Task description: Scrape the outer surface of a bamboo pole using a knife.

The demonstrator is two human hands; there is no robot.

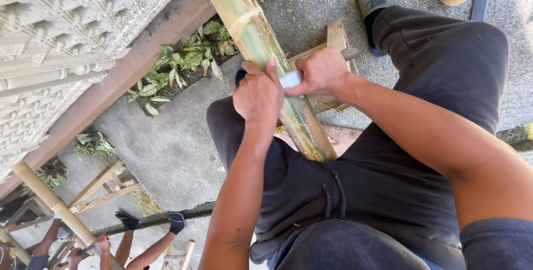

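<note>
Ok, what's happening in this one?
A seated person holds a flat metal blade across a thick green-and-yellow bamboo pole that rests over their lap. The left hand grips one end of the blade, the right hand the other. At lower left, another person's hands work on a paler bamboo pole.

Smooth green bamboo pole point(252, 31), rough concrete floor point(166, 148)

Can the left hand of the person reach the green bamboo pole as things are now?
Probably yes. The left hand already lies against the bamboo pole, which rests across the lap, and its fingers curl onto the stalk. Nothing lies between them; the right hand holds a blade beside it.
</note>
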